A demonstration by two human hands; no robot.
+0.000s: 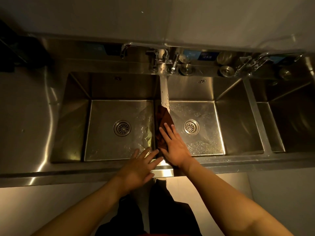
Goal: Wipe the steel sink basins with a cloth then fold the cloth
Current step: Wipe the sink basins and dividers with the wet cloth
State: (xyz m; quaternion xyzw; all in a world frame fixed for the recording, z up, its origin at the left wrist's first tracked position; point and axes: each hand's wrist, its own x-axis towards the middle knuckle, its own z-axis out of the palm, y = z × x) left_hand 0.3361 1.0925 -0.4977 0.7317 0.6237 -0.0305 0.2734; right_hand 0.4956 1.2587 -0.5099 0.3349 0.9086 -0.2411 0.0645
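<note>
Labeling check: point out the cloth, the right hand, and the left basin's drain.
cloth [164,114]: head view, upper part on the divider.
right hand [173,147]: head view, back of hand.
left basin's drain [122,128]: head view, strainer center.

A pale, plain wall [85,16] runs along the back, dim at the left and brighter toward the right corner. Below it a steel counter [25,116] spreads to the left, catching curved streaks of warm light. 2 taps [125,48] and a cluster of chrome valves [162,60] stand on the back ledge. The floor [221,184] near the front edge is light and smooth
</note>
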